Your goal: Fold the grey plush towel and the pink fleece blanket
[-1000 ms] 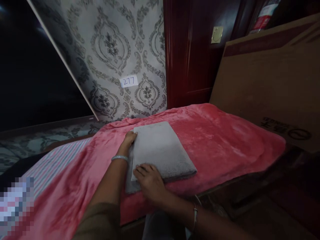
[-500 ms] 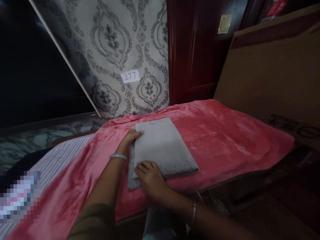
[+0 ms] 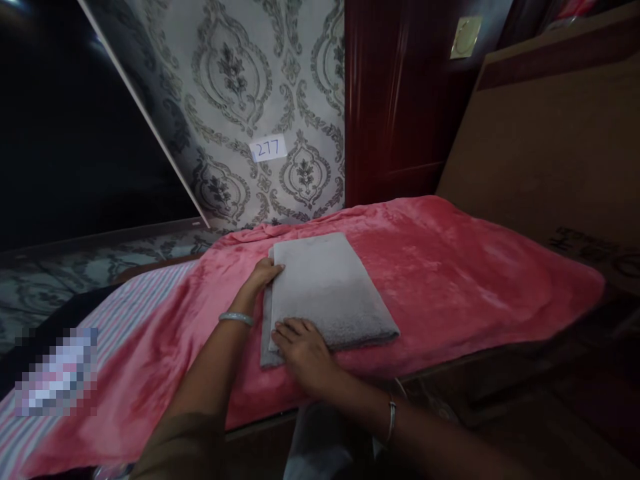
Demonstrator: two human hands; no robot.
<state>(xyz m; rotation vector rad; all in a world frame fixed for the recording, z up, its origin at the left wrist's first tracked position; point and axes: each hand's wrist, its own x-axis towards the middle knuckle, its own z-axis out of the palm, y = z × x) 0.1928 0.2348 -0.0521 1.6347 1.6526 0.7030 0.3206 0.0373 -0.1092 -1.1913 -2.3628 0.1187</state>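
Observation:
A folded grey towel (image 3: pixel 327 287) lies on a pink blanket (image 3: pixel 450 267), its lower layer showing as a strip past the left edge. My left hand (image 3: pixel 263 275) is at the towel's upper left edge, thumb on top and the other fingers mostly hidden at the side, pinching the edge. My right hand (image 3: pixel 307 353) rests flat on the towel's near left corner, fingers stretched out over the cloth.
A striped sheet (image 3: pixel 135 307) shows left of the blanket. Behind stand a dark screen (image 3: pixel 90 133), a patterned wall with a paper marked 277 (image 3: pixel 269 148) and a dark red door (image 3: pixel 395 100). A large cardboard box (image 3: pixel 560 147) leans at the right.
The view has shifted slightly, moving the surroundings a little to the right. Both hands stay at nearly the same places on the towel, which keeps its folded shape.

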